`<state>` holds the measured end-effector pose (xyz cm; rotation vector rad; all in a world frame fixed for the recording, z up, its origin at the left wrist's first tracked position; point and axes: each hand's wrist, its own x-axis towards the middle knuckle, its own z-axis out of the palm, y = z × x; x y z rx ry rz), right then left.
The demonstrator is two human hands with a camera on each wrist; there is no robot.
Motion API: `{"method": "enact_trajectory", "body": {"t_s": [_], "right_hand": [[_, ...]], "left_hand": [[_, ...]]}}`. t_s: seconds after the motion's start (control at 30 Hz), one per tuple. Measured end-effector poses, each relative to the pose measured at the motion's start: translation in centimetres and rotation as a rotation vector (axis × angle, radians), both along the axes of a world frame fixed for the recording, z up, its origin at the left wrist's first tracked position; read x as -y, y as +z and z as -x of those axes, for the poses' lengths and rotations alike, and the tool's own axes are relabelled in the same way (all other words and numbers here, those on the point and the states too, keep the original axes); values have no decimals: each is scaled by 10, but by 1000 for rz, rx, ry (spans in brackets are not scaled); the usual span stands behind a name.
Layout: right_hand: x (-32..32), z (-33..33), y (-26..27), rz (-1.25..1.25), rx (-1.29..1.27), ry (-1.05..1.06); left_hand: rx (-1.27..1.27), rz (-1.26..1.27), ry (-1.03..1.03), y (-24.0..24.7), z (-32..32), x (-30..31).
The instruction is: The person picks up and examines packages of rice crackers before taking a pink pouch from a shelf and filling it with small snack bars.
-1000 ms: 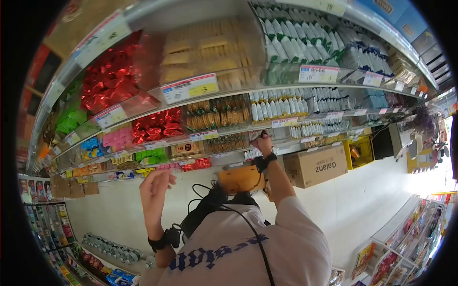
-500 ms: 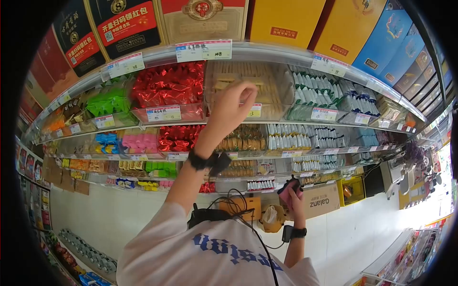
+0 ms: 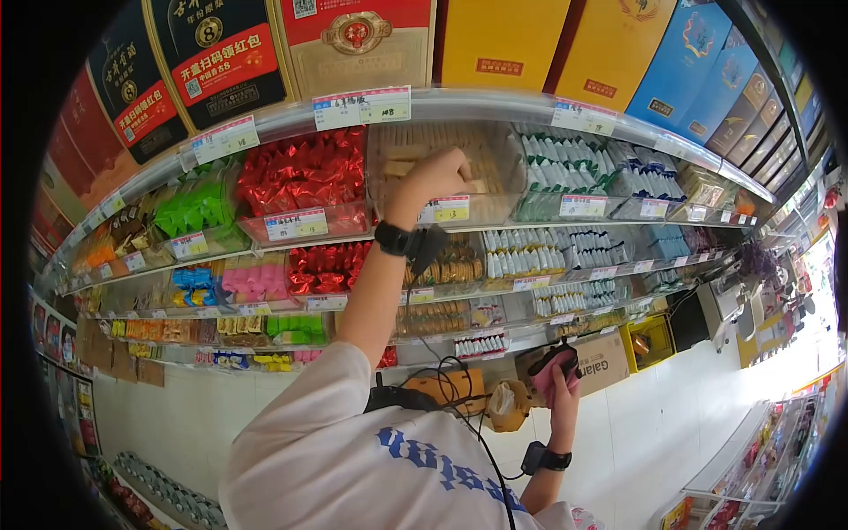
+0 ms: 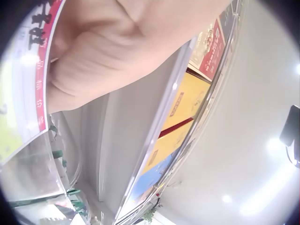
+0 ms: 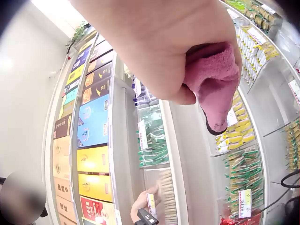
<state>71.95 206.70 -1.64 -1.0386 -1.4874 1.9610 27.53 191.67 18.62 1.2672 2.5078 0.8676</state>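
My left hand (image 3: 435,181) reaches over the front of a clear bin (image 3: 499,208) on the top snack shelf, its fingers down among beige wrapped sticks (image 3: 411,134). In the left wrist view the palm side of the left hand (image 4: 108,51) lies beside a price tag (image 4: 26,89), and the fingertips are hidden. I cannot tell whether the fingers pinch a stick. Low on the right, my right hand (image 3: 564,402) grips a bunched pink cloth (image 3: 546,375) with a dark edge. The right wrist view shows the pink cloth (image 5: 215,79) bulging out of the curled fingers.
Red foil packs (image 3: 300,177) fill the bin to the left; green-and-white packs (image 3: 565,168) the one to the right. Gift boxes (image 3: 503,44) stand above. A Galanz carton (image 3: 601,362), a yellow crate (image 3: 632,344) and an orange box (image 3: 459,384) sit low by the shelves.
My left hand has risen from before my body to the top-shelf bin, its fingers now lower in it. The right hand has drawn back from the lower shelf with the pink cloth.
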Motion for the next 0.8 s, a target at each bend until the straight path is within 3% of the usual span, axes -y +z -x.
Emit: {"method": "enact_trajectory", "body": {"t_s": [0.1, 0.2, 0.27, 0.33, 0.4, 0.43, 0.47, 0.53, 0.67, 0.8], "right_hand": [[7, 21, 44, 23, -102, -84], [-4, 45, 43, -74, -291, -209], [-7, 57, 62, -408, -253, -149], [3, 72, 95, -542, -231, 43], [27, 94, 137, -170, -552, 156], [50, 105, 162, 63, -778, 182], [49, 108, 147, -198, -645, 185], [73, 118, 171, -111, -608, 206], [78, 132, 160, 57, -687, 150], [83, 140, 174, -70, -629, 129]], "left_hand": [[-479, -691, 190, 5, -35, -2], [-578, -982, 168, 26, -96, 13], [-201, -1021, 63, 24, -140, 22], [133, -997, -29, 9, -174, 24], [402, -944, -79, -8, -200, 23], [438, -970, -115, -17, -210, 19], [465, -998, -145, -28, -218, 14], [502, -1037, -120, -37, -226, 16], [216, -932, -41, -49, -237, 29], [98, -958, -19, -60, -241, 34]]}}
